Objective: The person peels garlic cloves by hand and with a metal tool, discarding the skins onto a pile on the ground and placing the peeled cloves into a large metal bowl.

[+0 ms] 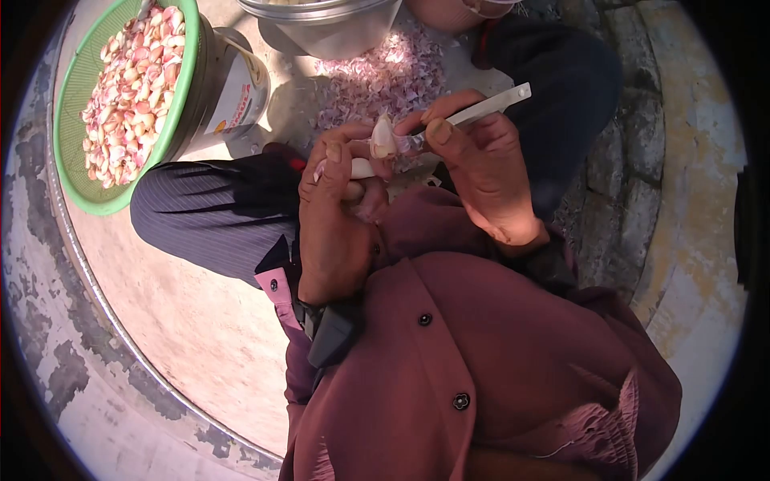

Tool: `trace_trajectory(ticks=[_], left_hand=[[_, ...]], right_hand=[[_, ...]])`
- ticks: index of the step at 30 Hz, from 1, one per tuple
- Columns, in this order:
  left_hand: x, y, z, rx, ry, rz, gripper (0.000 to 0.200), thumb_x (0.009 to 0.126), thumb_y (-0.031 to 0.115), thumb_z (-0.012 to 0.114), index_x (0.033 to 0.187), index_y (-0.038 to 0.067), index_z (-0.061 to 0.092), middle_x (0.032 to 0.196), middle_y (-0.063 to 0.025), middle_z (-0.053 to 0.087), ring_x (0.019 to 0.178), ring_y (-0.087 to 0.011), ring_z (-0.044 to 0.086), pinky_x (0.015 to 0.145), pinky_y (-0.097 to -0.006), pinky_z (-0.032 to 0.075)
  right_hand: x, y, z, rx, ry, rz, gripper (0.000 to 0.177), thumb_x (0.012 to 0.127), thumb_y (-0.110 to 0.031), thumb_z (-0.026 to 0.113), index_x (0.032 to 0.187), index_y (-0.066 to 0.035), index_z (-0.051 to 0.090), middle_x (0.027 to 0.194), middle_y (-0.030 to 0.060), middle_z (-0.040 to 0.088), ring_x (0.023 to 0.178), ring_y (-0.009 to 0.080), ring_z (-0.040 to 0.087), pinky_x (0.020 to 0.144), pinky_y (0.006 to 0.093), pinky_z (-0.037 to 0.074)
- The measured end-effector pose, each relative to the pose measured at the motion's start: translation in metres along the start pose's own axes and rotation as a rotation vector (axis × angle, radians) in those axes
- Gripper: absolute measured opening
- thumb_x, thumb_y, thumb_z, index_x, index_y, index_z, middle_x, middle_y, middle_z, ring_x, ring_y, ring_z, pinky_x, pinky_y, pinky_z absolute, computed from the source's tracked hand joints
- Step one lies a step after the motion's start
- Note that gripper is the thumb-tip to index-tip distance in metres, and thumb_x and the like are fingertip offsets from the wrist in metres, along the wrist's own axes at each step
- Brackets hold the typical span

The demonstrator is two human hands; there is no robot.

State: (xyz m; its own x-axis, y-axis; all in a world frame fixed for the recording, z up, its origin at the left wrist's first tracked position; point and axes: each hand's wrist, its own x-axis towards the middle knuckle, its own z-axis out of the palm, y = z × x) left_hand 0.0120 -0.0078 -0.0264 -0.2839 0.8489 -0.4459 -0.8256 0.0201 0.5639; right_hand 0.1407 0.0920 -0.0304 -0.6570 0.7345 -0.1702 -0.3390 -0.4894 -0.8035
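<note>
- The left hand [335,224] is pinching a clove [383,138] near upright at its fingertips, while other cloves [361,169] are resting in its curled palm.
- The right hand [489,164] is gripping a knife [489,105] by its pale handle; the blade end is pointing at the clove from just beside it, but I cannot tell whether it is touching.
- Fingertips are sitting close to the blade, so a slip on smooth skin is risking a nick.
- Loosening the curl is risking dropped cloves among the skins [385,76].
- A knee [172,196] is crowding the loaded basket [74,136]; a bump could spill it.
</note>
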Motion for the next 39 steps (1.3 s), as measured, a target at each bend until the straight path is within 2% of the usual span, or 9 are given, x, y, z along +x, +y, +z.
trace_trajectory(ticks=[5, 9, 11, 18, 21, 26, 31, 36, 39], left_hand=[[-0.010, -0.009, 0.008, 0.266, 0.068, 0.190, 0.026, 0.090, 0.009, 0.064, 0.114, 0.003, 0.054, 0.090, 0.0001, 0.060, 0.072, -0.0025, 0.049, 0.060, -0.0163, 0.039], [-0.008, -0.007, 0.009, 0.273, 0.097, 0.276, 0.024, 0.088, 0.005, 0.066, 0.110, 0.002, 0.057, 0.092, 0.0005, 0.060, 0.078, -0.0035, 0.051, 0.067, -0.0172, 0.042], [-0.011, -0.004, 0.010, 0.516, 0.153, 0.290, 0.020, 0.087, 0.003, 0.066, 0.106, 0.001, 0.059, 0.092, 0.0008, 0.060, 0.079, -0.0037, 0.052, 0.069, -0.0169, 0.042], [-0.005, -0.011, 0.000, 0.732, 0.177, 0.326, 0.018, 0.084, -0.001, 0.066, 0.101, 0.001, 0.062, 0.082, 0.0009, 0.060, 0.073, -0.0033, 0.050, 0.066, -0.0180, 0.043], [-0.002, -0.015, -0.005, 0.975, 0.127, 0.425, 0.022, 0.081, -0.004, 0.068, 0.102, 0.001, 0.062, 0.076, -0.0029, 0.060, 0.068, -0.0059, 0.052, 0.062, -0.0206, 0.043], [-0.010, -0.003, 0.007, 1.364, 0.077, 0.529, 0.029, 0.075, -0.004, 0.068, 0.103, 0.001, 0.061, 0.075, -0.0114, 0.056, 0.066, -0.0220, 0.057, 0.058, -0.0294, 0.045], [-0.008, -0.006, 0.003, 1.401, 0.024, 0.619, 0.024, 0.080, -0.002, 0.068, 0.103, 0.001, 0.064, 0.074, -0.0075, 0.056, 0.064, -0.0142, 0.053, 0.059, -0.0258, 0.043], [-0.009, -0.008, 0.002, 1.334, 0.019, 0.611, 0.021, 0.080, -0.004, 0.067, 0.100, 0.000, 0.064, 0.077, -0.0063, 0.059, 0.067, -0.0124, 0.055, 0.062, -0.0241, 0.045], [-0.012, -0.011, -0.001, 1.197, 0.017, 0.537, 0.029, 0.079, -0.004, 0.067, 0.107, 0.001, 0.059, 0.084, -0.0089, 0.060, 0.067, -0.0181, 0.057, 0.058, -0.0280, 0.045]], right_hand=[[0.000, 0.006, 0.007, -0.026, -0.058, -0.025, 0.010, 0.091, -0.011, 0.063, 0.098, -0.005, 0.059, 0.098, 0.0120, 0.067, 0.090, 0.0146, 0.062, 0.083, 0.0279, 0.048], [0.002, 0.008, 0.003, -0.038, -0.018, -0.031, 0.012, 0.090, -0.011, 0.064, 0.098, -0.004, 0.060, 0.096, 0.0123, 0.068, 0.089, 0.0156, 0.064, 0.084, 0.0288, 0.049], [0.004, 0.011, -0.010, -0.064, 0.016, -0.034, 0.012, 0.090, -0.011, 0.065, 0.098, -0.003, 0.060, 0.096, 0.0125, 0.068, 0.089, 0.0156, 0.064, 0.083, 0.0290, 0.050], [-0.001, 0.008, -0.024, -0.358, 0.155, -0.035, 0.017, 0.087, -0.010, 0.068, 0.100, -0.001, 0.062, 0.101, 0.0106, 0.067, 0.094, 0.0129, 0.061, 0.084, 0.0270, 0.048], [-0.007, 0.008, 0.001, -0.373, -0.064, -0.189, 0.022, 0.083, -0.005, 0.071, 0.103, -0.001, 0.062, 0.102, 0.0093, 0.065, 0.091, 0.0114, 0.061, 0.082, 0.0248, 0.049], [-0.010, -0.001, 0.008, -0.573, -0.069, -0.160, 0.018, 0.085, -0.006, 0.070, 0.100, 0.000, 0.063, 0.099, 0.0079, 0.066, 0.086, 0.0108, 0.062, 0.076, 0.0225, 0.050], [-0.010, -0.007, 0.007, -0.645, -0.018, -0.027, 0.012, 0.087, -0.007, 0.068, 0.096, 0.001, 0.065, 0.092, 0.0051, 0.067, 0.078, 0.0085, 0.061, 0.070, 0.0216, 0.049], [-0.008, 0.005, -0.001, -0.226, 0.048, 0.033, 0.011, 0.088, -0.009, 0.067, 0.097, -0.002, 0.065, 0.087, 0.0027, 0.067, 0.073, 0.0041, 0.058, 0.064, 0.0180, 0.045], [-0.006, 0.017, -0.017, -0.550, 0.088, -0.010, 0.010, 0.089, -0.008, 0.065, 0.097, -0.002, 0.065, 0.087, 0.0022, 0.067, 0.075, 0.0041, 0.058, 0.067, 0.0184, 0.045]])
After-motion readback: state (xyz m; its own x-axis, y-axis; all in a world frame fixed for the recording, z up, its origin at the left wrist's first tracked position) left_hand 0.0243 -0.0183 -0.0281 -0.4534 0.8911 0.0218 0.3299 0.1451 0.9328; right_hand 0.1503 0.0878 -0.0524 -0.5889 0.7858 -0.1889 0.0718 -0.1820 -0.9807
